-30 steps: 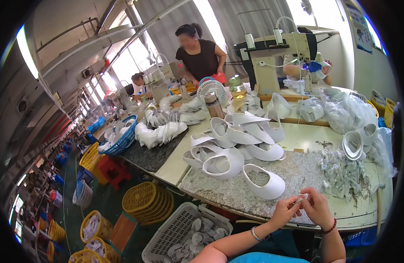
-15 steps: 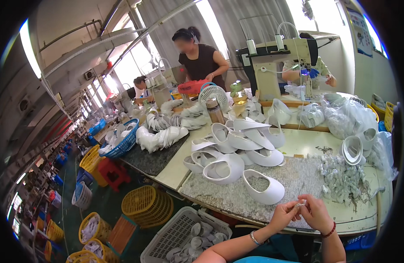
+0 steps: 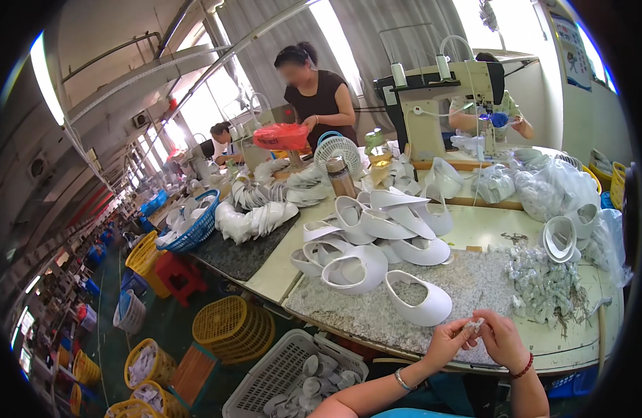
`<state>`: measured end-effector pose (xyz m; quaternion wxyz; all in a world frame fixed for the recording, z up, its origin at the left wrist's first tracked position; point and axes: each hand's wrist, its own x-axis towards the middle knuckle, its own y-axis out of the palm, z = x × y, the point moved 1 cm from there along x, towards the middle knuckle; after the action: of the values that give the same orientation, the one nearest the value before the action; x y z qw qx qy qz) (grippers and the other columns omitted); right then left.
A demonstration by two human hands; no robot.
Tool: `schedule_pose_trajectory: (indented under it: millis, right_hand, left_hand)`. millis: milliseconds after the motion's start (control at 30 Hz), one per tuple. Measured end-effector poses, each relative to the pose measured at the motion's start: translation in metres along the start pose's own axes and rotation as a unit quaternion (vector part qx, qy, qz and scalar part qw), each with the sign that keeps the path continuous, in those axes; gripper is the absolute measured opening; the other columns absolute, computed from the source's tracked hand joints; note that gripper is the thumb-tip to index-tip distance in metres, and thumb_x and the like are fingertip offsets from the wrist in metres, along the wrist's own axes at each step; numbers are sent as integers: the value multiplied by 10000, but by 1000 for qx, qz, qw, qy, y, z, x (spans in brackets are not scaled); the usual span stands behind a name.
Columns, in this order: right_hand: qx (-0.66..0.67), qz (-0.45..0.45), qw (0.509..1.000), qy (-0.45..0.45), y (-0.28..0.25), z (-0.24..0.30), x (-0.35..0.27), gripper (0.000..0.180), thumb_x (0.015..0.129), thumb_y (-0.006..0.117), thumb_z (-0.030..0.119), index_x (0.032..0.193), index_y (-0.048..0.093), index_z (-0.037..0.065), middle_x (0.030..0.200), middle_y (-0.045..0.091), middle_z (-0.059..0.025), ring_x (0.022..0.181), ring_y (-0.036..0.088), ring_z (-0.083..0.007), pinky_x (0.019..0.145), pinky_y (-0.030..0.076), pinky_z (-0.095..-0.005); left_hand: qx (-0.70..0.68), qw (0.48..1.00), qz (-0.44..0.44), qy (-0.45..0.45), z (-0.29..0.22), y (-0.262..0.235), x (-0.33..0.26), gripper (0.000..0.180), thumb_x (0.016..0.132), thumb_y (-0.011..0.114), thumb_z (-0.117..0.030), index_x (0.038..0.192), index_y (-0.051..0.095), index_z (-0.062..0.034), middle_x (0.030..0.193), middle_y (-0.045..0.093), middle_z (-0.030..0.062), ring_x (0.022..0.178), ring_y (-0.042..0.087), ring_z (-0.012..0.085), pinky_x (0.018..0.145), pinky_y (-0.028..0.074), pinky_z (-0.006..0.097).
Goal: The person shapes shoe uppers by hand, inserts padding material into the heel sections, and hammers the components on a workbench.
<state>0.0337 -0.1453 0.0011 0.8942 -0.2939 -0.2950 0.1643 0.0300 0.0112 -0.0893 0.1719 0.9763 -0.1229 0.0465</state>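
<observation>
Over the table's front edge, my left hand (image 3: 447, 345) and my right hand (image 3: 503, 339) meet with fingertips pinched on a small whitish, shiny piece (image 3: 475, 324). Its exact kind is too small to make out. A white shoe upper (image 3: 438, 306) lies just beyond my left hand, its opening facing up. Behind it, more white shoe uppers (image 3: 362, 270) are heaped on the grey speckled mat (image 3: 474, 279). To the right of the mat, a pile of small glittery pieces (image 3: 540, 279) with loose threads spreads across the table.
A hammer (image 3: 602, 324) rests at the right table edge. Plastic bags (image 3: 544, 184) and nested white uppers (image 3: 560, 238) sit farther back. A sewing machine (image 3: 439, 104) stands beyond a brown-lidded bottle (image 3: 340, 177). Below left is a grey crate (image 3: 248, 380) of pieces. Two co-workers are behind the table.
My fingers have shifted slightly around the small piece, which shows a little more. Across the table, a standing co-worker has moved a red plastic bag leftward and raised it.
</observation>
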Motion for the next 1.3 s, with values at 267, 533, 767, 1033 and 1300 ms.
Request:
schedule_pose_trajectory:
  millis: [267, 533, 767, 1033, 1300]
  right_hand:
    - [15, -34, 999, -6, 5, -1, -2, 267, 863, 488, -45, 1104, 586, 15, 610, 565, -88, 554, 603, -197, 518, 464, -313]
    - [46, 5, 998, 46, 6, -7, -8, 287, 873, 526, -8, 1156, 570, 19, 654, 648, -108, 575, 654, -193, 558, 513, -300]
    - [85, 36, 993, 78, 2, 0, -3, 312, 865, 602, 34, 1169, 542, -2, 666, 645, -101, 562, 638, -171, 520, 479, -281]
    - [77, 46, 993, 74, 1, 1, 0, 311, 872, 579, 49, 1174, 528, -8, 627, 601, -113, 543, 604, -229, 513, 450, -325]
    - [53, 40, 996, 62, 9, -12, -9, 336, 858, 590, 61, 1181, 522, 1, 619, 603, -118, 541, 607, -248, 520, 460, -338]
  left_hand:
    - [37, 999, 3, 22, -3, 2, -2, 307, 981, 545, -176, 1251, 595, -39, 858, 667, 47, 759, 632, 92, 636, 499, 211]
    - [36, 999, 4, 2, 8, 0, -2, 294, 971, 554, -159, 1241, 609, -57, 856, 663, 25, 735, 610, 61, 609, 485, 198]
    - [57, 998, 21, -12, 7, -1, 0, 291, 965, 563, -147, 1240, 619, -72, 822, 649, 5, 715, 571, 35, 604, 469, 186]
    - [52, 998, 21, -5, 3, -1, 1, 279, 970, 554, -146, 1229, 627, -72, 815, 644, -3, 719, 564, 47, 644, 484, 198]
    - [58, 998, 12, -3, 16, -3, 0, 284, 975, 551, -161, 1233, 629, -72, 846, 649, 2, 720, 560, 50, 671, 495, 212]
